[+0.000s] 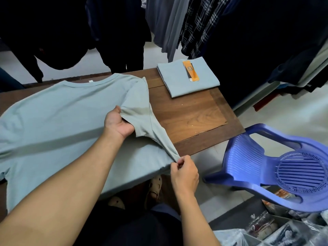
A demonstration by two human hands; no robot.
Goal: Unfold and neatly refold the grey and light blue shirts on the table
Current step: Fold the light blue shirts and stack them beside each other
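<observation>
A light blue shirt (58,118) lies spread across the left half of the wooden table (191,110), collar at the far edge. Its right side is lifted and folded inward. My left hand (117,124) grips the fabric by the sleeve seam near the shirt's middle. My right hand (184,170) pinches the stretched corner of the same fold at the table's near edge. A second shirt (188,79), grey-blue and neatly folded, lies at the table's far right corner with an orange tag (190,71) on top.
A blue plastic chair (276,169) lies tipped over on the floor right of the table. Dark clothes (195,23) hang behind the table. Plastic-wrapped packets (276,229) sit at the bottom right.
</observation>
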